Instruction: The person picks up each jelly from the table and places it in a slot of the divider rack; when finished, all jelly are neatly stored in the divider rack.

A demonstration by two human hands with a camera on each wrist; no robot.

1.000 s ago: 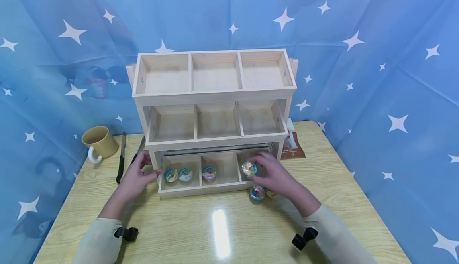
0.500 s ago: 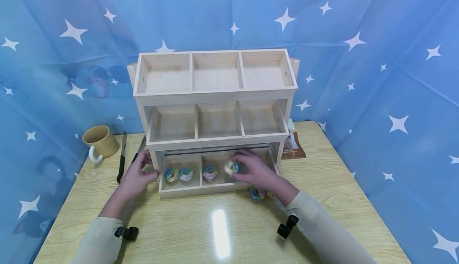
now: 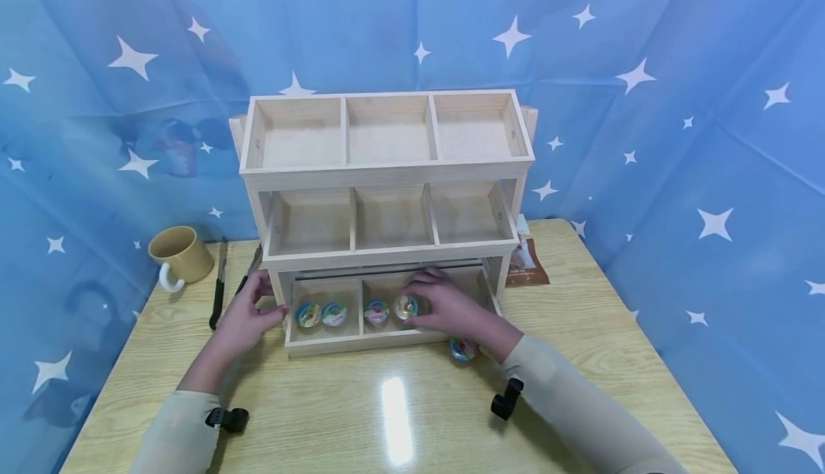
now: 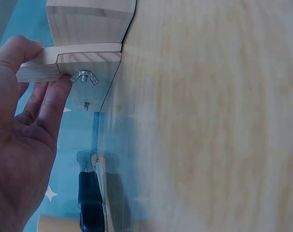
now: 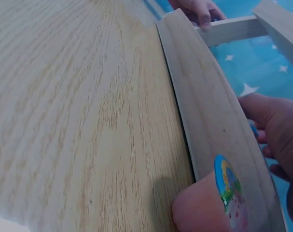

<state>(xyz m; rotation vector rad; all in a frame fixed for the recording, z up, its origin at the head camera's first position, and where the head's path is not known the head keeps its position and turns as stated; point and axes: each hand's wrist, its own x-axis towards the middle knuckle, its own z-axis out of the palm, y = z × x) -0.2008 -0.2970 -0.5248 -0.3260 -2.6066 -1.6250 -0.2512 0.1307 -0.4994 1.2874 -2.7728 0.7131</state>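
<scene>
A light wooden three-tier shelf (image 3: 387,246) has three compartments per tier. My left hand (image 3: 247,311) grips the left end of its bottom tray, thumb and fingers on either side of the wood (image 4: 37,72) in the left wrist view. In the bottom middle compartment my right hand (image 3: 445,307) pinches a jelly cup (image 3: 407,306) with a printed lid. Just left of it sits a pink jelly cup (image 3: 377,312). Two more jelly cups (image 3: 308,314) occupy the bottom left compartment. A pinkish jelly cup (image 5: 202,205) stands on the table against the tray's front.
At the left stand a tan mug (image 3: 180,253) with a white handle and two black-handled tools (image 3: 218,298), one partly behind the left hand. A brown packet (image 3: 527,265) lies behind the shelf's right side. A starred blue curtain (image 3: 644,144) hangs around the table (image 3: 309,409).
My right hand has moved left with the jelly cup, from the bottom right compartment into the middle one, and lowered it beside the pink cup. My left hand has stayed put.
</scene>
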